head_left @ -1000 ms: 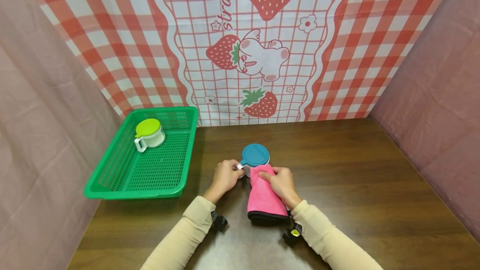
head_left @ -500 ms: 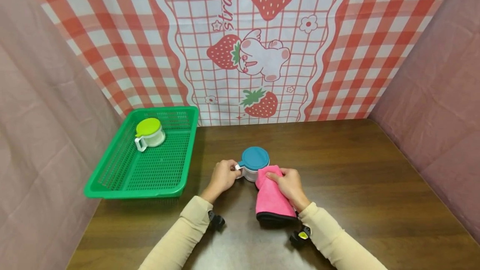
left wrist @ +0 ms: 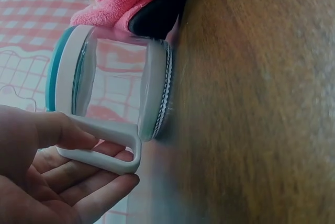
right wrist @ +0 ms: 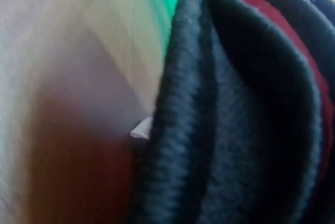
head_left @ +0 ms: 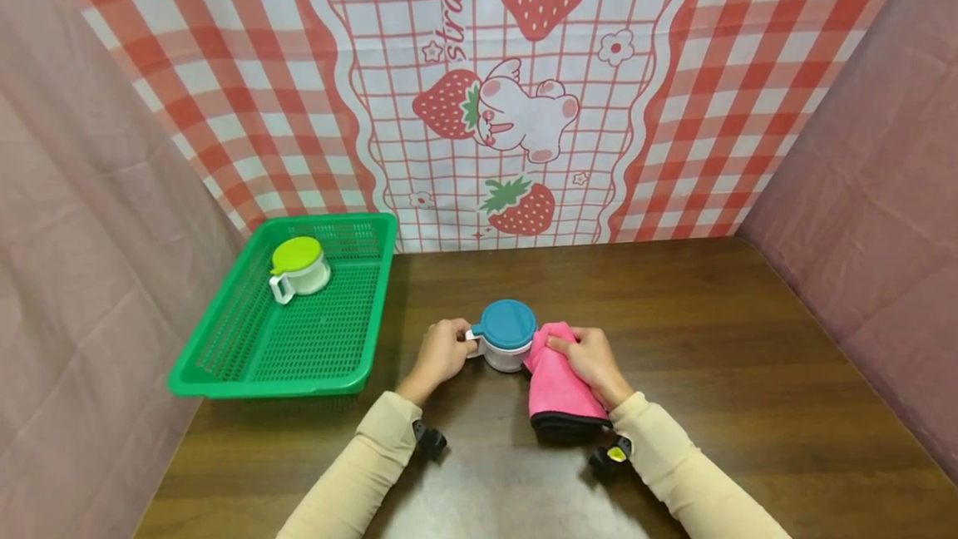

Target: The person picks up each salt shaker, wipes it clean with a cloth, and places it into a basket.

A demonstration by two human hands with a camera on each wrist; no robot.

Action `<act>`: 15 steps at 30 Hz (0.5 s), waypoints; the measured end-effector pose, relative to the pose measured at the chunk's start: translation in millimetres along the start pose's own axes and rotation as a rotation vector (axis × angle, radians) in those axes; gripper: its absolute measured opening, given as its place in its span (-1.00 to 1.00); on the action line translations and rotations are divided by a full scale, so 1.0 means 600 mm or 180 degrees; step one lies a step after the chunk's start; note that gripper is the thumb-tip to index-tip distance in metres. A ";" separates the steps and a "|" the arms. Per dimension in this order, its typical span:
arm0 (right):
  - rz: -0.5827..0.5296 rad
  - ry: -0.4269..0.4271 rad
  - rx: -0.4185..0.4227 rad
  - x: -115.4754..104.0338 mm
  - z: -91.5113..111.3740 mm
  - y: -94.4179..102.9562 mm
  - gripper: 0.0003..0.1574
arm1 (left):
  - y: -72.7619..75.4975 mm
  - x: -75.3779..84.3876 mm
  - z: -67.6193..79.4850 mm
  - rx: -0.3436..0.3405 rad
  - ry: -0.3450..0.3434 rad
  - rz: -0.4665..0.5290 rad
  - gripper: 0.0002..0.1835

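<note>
A clear jar (left wrist: pixel 118 77) with a blue lid (head_left: pixel 509 323) and a white side handle (left wrist: pixel 123 168) stands upright near the middle of the table. My left hand (head_left: pixel 443 353) pinches that handle, thumb on one side and fingers on the other. On the jar's right side, my right hand (head_left: pixel 593 363) grips a folded pink cloth (head_left: pixel 561 381) with black edging. The cloth's upper end is right at the jar wall. In the right wrist view the cloth's dark folded edge (right wrist: pixel 178 130) hides the hand and most of the jar.
To the left stands a green slotted basket (head_left: pixel 367 339), with a similar jar (head_left: pixel 308 279) with a lime-green lid inside it. A red-checked strawberry cloth (head_left: pixel 516 106) hangs along the back edge of the brown wooden table (head_left: pixel 711 356). Pink drapes (head_left: pixel 861 173) flank both sides.
The right hand and pink cloth have shifted right, from the jar's front to its right side. The jar has come slightly nearer, the left hand staying on its handle.
</note>
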State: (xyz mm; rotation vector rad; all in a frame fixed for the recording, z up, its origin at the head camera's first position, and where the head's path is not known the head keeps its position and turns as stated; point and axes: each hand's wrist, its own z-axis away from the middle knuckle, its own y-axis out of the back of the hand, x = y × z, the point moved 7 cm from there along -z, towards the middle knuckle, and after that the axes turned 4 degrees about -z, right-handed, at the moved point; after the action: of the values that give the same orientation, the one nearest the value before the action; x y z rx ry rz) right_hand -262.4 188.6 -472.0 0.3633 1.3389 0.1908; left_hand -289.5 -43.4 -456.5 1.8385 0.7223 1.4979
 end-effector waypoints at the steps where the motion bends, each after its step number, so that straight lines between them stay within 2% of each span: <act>1: -0.0020 0.0004 -0.0024 -0.001 -0.003 0.000 -0.60 | 0.000 0.000 0.000 -0.0005 -0.0011 -0.0012 -0.95; 15: 0.0123 0.0027 -0.0249 -0.005 -0.052 0.006 -0.59 | 0.005 0.005 -0.002 -0.0049 -0.0139 -0.0100 -0.95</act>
State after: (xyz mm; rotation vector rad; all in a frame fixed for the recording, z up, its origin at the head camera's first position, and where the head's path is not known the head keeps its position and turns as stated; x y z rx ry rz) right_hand -293.1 195.4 -473.9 0.3228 1.3296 0.2765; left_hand -290.1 -42.8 -452.5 1.8344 0.7136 1.4353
